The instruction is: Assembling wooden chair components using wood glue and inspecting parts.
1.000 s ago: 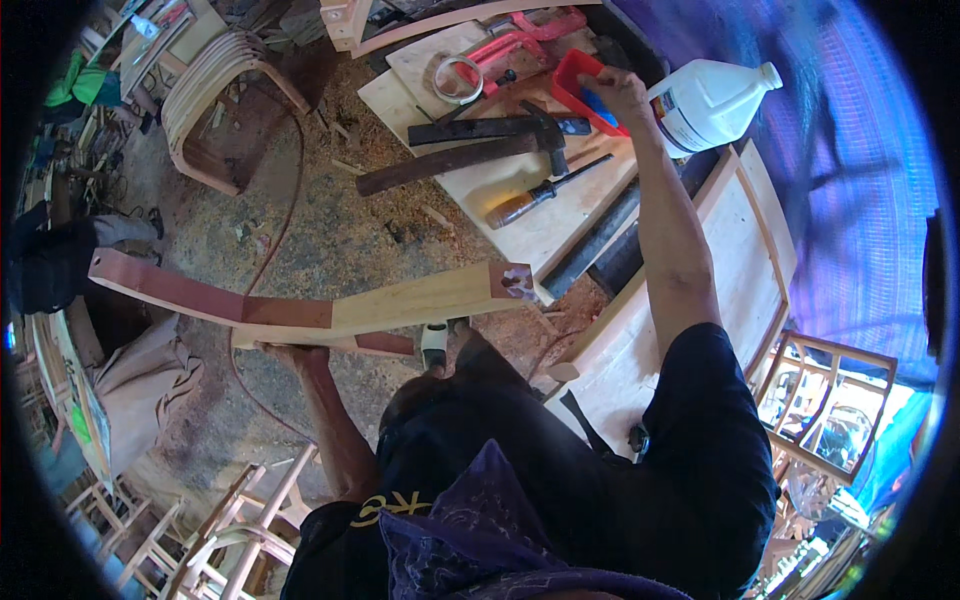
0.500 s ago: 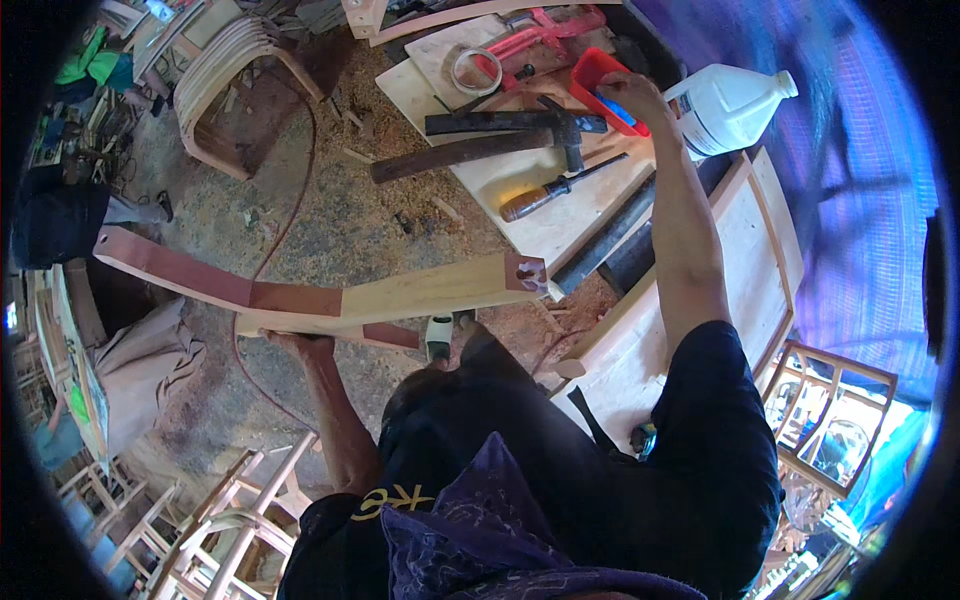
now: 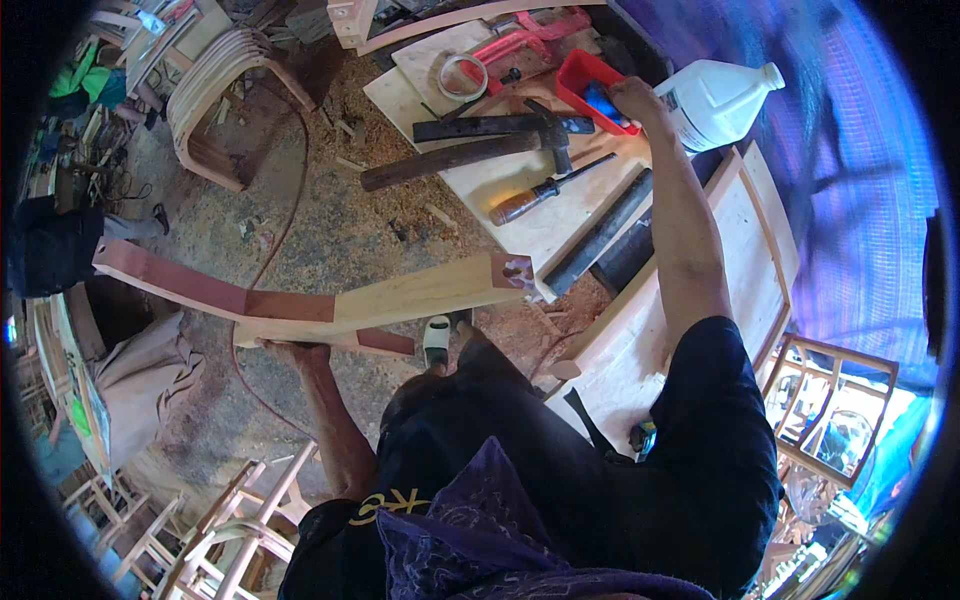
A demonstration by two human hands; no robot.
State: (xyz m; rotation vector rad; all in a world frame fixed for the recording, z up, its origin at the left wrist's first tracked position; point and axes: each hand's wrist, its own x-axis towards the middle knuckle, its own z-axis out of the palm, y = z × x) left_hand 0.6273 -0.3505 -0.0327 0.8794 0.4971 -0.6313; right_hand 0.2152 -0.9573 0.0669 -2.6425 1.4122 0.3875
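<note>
My left hand (image 3: 300, 352) grips a long angled wooden frame piece (image 3: 420, 297) from below, its fingers partly hidden under the wood. The piece has pale and reddish-brown sections, and its right end carries a whitish smear around dark holes. My right arm stretches to the far right, where my right hand (image 3: 640, 104) is closed at the edge of a red plastic container (image 3: 572, 78). By its fingers, a blue object (image 3: 602, 104) lies slanted inside the container; its kind cannot be made out. A white jug (image 3: 715, 105) stands just right of that hand.
On the board (image 3: 480, 205) lie a hammer (image 3: 450, 160), a wooden-handled screwdriver (image 3: 530, 202), a tape roll (image 3: 462, 78) and a red clamp (image 3: 510, 45). Curved wooden frames (image 3: 215, 95) stand far left. A hose (image 3: 290, 200) crosses the sawdust-strewn floor. Another person (image 3: 60, 245) is at left.
The blue object has shifted leftward and deeper into the red container along with my right hand. The view has moved slightly; my left hand keeps its grip on the wooden piece.
</note>
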